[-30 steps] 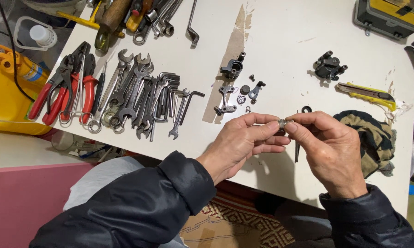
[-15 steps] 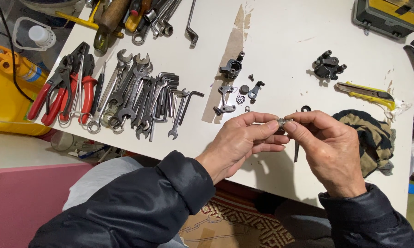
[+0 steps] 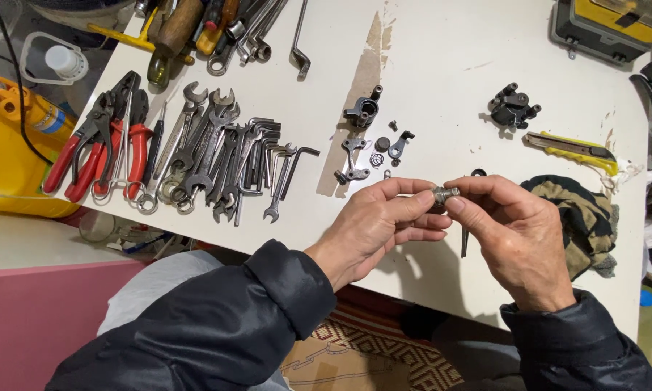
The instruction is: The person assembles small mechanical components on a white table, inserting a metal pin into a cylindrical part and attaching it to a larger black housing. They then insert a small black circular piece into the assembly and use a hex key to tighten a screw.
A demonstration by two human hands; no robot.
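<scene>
Both hands, left (image 3: 373, 228) and right (image 3: 510, 235), pinch one small metal part (image 3: 445, 194) between fingertips, lifted off the surface (image 3: 442, 65) for close handling. Loose parts (image 3: 369, 148) lie just beyond it.

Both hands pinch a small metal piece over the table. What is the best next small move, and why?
Probably keep it low over the white table and turn it slowly. The left hand and right hand pinch the small metal part only at the fingertips, so it could slip.

Small metal part (image 3: 445, 193) between both hands (image 3: 442, 224)
</scene>
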